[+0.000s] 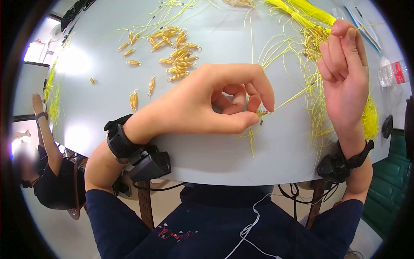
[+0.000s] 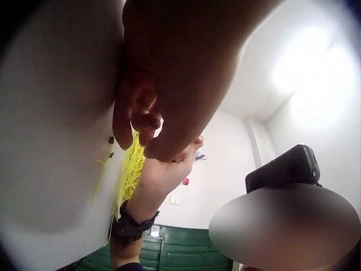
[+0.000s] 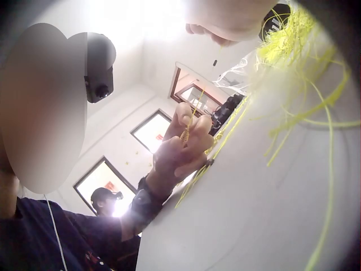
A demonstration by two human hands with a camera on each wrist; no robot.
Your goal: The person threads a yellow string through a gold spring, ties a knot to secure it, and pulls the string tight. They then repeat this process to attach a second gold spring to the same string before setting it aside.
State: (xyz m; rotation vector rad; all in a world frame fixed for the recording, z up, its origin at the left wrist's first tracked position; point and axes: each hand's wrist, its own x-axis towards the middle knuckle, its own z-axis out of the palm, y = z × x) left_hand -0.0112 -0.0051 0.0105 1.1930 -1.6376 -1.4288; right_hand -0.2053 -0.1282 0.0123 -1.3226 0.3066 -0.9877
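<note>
Above the table's near part, my left hand (image 1: pixel 207 103) pinches a small gold spring (image 1: pixel 262 113) between thumb and fingers; the right wrist view also shows this spring (image 3: pixel 186 134) in the left hand (image 3: pixel 179 149). Yellow line with small dark beads hangs below it. Another yellow line (image 1: pixel 293 98) runs from the spring toward the right. My right hand (image 1: pixel 347 73) is raised at the right, fingers bent, with a thin yellow strand at its fingertips. In the left wrist view the left hand (image 2: pixel 138 107) is dark, and the right hand (image 2: pixel 161 180) is behind it.
Many loose gold springs (image 1: pixel 179 56) lie on the grey table (image 1: pixel 215 159) left of centre. Bundles of yellow line (image 1: pixel 302 15) spread over the back right. A bottle with a red label (image 1: pixel 393 72) is at the right edge. Another person (image 1: pixel 54 181) sits at the left.
</note>
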